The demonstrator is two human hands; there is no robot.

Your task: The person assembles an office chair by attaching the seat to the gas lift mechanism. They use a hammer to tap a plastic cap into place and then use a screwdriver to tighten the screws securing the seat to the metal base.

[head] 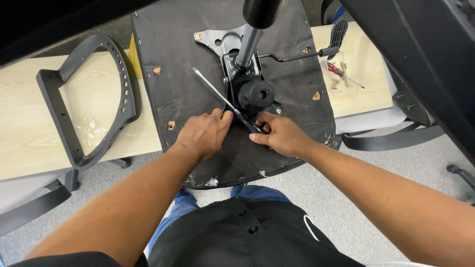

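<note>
A long screwdriver [222, 95] with a slim steel shaft and a dark handle lies slanted across the underside of an upturned chair seat [188, 84], its tip pointing up and to the left, its handle end down between the two hands. The left hand [204, 133] is closed around the lower part of the tool, knuckles up. The right hand [277, 134] rests just beside it with fingers curled at the handle end and at the foot of the black metal tilt mechanism [247, 84]; whether it truly grips anything cannot be told. The seat underside is dark, fuzzy fabric, stapled at the rim, with small cut holes showing wood. A shiny gas cylinder [249, 44] rises from the mechanism, and a thin lever with a ribbed black paddle [337, 33] juts right. The seat lies on a pale wood-grain table [29, 123], beside a black plastic armrest frame [84, 99]; brass screws [341, 79] and a small red-handled tool [339, 70] lie at the right.
</note>
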